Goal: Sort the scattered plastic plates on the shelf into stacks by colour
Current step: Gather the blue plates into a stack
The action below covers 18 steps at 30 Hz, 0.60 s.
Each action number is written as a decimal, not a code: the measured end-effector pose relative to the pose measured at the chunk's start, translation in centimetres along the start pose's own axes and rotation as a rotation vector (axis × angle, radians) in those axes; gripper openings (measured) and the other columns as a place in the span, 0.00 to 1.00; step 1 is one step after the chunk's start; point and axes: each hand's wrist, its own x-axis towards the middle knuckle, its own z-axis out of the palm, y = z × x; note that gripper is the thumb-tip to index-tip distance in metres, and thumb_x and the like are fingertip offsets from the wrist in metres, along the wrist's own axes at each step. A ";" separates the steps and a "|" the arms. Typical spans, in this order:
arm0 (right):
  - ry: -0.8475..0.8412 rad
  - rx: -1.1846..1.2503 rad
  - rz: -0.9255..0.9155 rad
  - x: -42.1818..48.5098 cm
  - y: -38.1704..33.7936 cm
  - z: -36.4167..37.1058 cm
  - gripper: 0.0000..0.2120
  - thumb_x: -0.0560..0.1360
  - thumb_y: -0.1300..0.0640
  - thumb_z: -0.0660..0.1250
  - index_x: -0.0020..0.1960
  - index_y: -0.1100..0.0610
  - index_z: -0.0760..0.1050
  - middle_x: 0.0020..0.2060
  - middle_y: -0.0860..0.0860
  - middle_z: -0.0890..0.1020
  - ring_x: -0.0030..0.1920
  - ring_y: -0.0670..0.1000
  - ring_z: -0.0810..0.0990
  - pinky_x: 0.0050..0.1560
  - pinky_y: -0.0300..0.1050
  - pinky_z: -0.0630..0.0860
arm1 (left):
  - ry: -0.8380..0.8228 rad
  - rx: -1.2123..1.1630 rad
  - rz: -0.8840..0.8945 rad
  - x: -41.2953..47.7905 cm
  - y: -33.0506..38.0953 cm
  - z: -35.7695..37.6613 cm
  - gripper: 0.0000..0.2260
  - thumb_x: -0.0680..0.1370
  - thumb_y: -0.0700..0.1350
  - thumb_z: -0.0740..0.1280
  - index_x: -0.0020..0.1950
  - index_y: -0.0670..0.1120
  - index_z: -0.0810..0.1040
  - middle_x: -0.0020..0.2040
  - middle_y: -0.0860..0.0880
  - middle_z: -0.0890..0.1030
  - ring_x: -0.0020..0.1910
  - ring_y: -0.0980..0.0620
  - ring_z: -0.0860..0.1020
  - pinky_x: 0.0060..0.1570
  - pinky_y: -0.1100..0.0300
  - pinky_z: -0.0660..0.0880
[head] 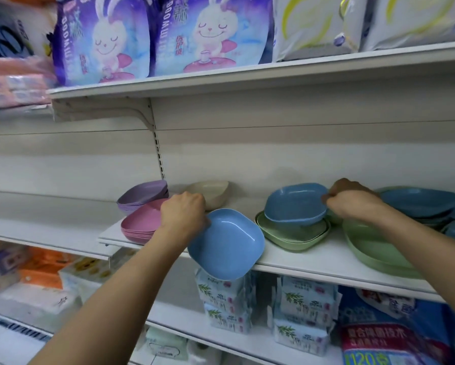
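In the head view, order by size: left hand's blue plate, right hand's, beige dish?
1. Nearer blue plate in the left hand; nearness makes this unsure.
2. Farther blue plate in the right hand.
3. Beige dish, partly hidden.

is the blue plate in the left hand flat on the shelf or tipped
Tipped. The left hand grips the blue plate by its rim; its face tilts toward the camera, lower edge past the shelf front.

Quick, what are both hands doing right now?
Left hand: grips the tilted blue plate by its rim.
Right hand: pinches the rim of the second blue plate, which sits on the green plates.
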 end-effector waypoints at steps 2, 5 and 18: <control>-0.009 0.043 0.023 0.1 0.1 0.0 0.11 0.78 0.50 0.59 0.49 0.57 0.73 0.40 0.53 0.78 0.42 0.55 0.77 0.46 0.47 0.76 | 0.006 -0.015 0.015 0.5 0.0 0.1 0.09 0.73 0.43 0.66 0.51 0.43 0.80 0.51 0.42 0.81 0.51 0.39 0.79 0.40 0.57 0.69; -0.005 0.087 0.044 0.2 0.2 0.1 0.12 0.78 0.50 0.60 0.49 0.58 0.74 0.42 0.54 0.78 0.43 0.57 0.77 0.48 0.47 0.75 | 0.007 0.016 0.055 1.3 -0.1 0.3 0.08 0.76 0.38 0.63 0.53 0.40 0.78 0.54 0.40 0.81 0.54 0.37 0.78 0.43 0.54 0.69; -0.074 0.356 0.076 -0.4 -0.4 -0.5 0.16 0.76 0.57 0.62 0.30 0.59 0.69 0.21 0.51 0.72 0.23 0.52 0.68 0.30 0.41 0.65 | -0.174 -0.466 -0.032 3.3 -1.8 -1.1 0.09 0.76 0.44 0.64 0.44 0.38 0.77 0.38 0.40 0.83 0.37 0.41 0.83 0.44 0.52 0.81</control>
